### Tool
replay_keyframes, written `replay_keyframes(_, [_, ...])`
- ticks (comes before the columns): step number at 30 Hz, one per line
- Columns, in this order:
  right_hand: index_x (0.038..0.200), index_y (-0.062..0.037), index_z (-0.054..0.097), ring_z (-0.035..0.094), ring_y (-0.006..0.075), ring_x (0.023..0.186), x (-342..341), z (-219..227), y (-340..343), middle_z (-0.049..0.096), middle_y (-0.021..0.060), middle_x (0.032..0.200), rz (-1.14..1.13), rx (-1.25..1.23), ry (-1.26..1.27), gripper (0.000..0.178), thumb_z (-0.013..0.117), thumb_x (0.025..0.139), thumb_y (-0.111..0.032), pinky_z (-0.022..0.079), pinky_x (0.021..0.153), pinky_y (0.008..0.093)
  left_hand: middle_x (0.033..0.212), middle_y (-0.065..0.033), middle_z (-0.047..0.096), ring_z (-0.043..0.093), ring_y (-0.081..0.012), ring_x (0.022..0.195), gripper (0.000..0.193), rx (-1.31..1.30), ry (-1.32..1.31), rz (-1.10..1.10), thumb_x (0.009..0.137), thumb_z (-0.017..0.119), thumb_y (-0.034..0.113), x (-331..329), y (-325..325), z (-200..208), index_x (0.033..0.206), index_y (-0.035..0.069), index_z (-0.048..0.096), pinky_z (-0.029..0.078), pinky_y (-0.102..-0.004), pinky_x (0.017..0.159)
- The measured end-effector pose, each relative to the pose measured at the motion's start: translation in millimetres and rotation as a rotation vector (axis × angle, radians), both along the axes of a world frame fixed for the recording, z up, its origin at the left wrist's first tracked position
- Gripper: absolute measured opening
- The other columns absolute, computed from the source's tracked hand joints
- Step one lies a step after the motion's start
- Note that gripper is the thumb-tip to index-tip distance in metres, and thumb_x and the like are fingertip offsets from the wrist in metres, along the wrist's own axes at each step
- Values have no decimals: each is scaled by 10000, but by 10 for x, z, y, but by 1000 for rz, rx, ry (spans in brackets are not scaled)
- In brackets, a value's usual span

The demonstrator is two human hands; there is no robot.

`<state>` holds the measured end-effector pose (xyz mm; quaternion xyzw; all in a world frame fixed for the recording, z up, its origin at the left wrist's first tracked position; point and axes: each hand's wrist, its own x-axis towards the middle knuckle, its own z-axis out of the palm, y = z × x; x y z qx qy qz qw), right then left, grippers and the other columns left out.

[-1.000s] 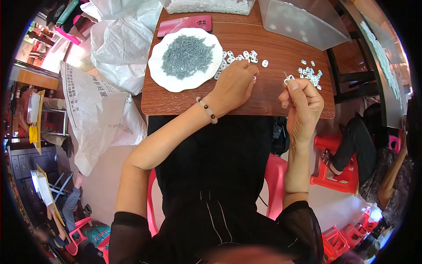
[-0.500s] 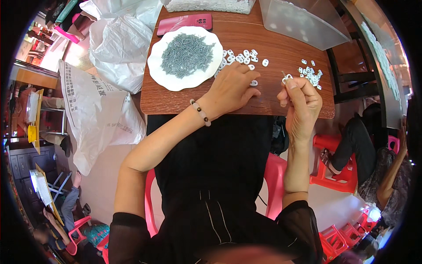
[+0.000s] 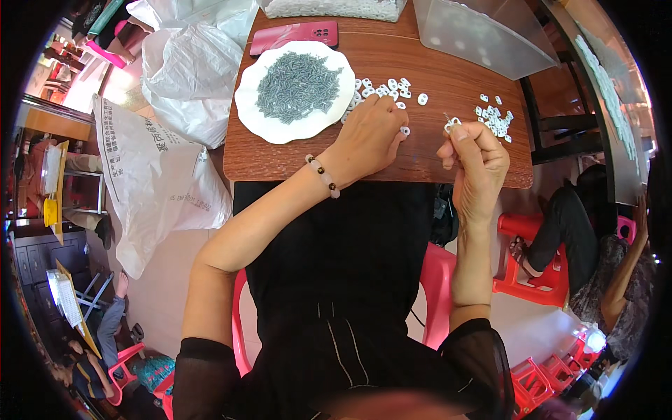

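My left hand [image 3: 367,136] rests over the table beside loose white plastic pieces [image 3: 392,85], each with two holes. Its thumb and index finger are pinched on one white piece [image 3: 405,131]. Raised over the table's right half, my right hand [image 3: 479,157] pinches another white two-holed piece [image 3: 453,124] between thumb and fingertips. A thin metal screw [image 3: 446,116] sticks up from that piece. Left of my left hand, a white scalloped plate [image 3: 255,127] holds a heap of small grey screws [image 3: 299,87].
Farther right lies a second cluster of white pieces [image 3: 495,124]. A red phone [image 3: 294,35] sits behind the plate. Translucent plastic bins [image 3: 483,38] stand at the table's back. White sacks [image 3: 157,168] are on the left; a red stool [image 3: 535,269] and a seated person [image 3: 619,280] are on the right.
My left thumb has drawn in against the index finger, onto a white piece. My right hand has shifted slightly left with its piece and screw.
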<state>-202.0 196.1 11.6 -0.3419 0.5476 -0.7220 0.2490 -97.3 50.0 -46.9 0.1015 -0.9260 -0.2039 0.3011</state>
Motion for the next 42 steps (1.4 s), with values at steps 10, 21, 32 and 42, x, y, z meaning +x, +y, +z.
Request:
replay_keyframes(10, [857,5,654,518,36,575,5,-12,-8,655,48,691,10,51,32,142,613,908,-121,400,552,178,858,-59,676,638,-114,770,208,904,88,-32,862,679,112,162,90,244,1024,-14,650,513,-247,656])
replay_keyframes(21, [882,-4,645,550,34,614,202,-17,-51,669,52,730,154,180,18,142,605,923,-134,424,564,179,945,-54,674,631,-95,821,304,1680,168,-42,876,697,199,671,212,407,1091,-5,633,506,-206,697])
replay_keyframes(32, [832,20,638,469,-5,669,385,-97,-81,663,35,873,266,222,50,96,622,891,-54,362,582,155,963,-60,692,639,-91,813,254,1828,246,-77,912,646,209,914,211,269,1093,32,634,501,-199,707])
replay_keyframes(42, [831,15,644,488,-14,666,436,-143,-102,657,15,895,317,217,33,85,620,883,-48,384,582,145,929,-54,694,637,-92,807,268,1719,246,-57,900,659,198,946,229,249,1095,15,651,495,-202,704])
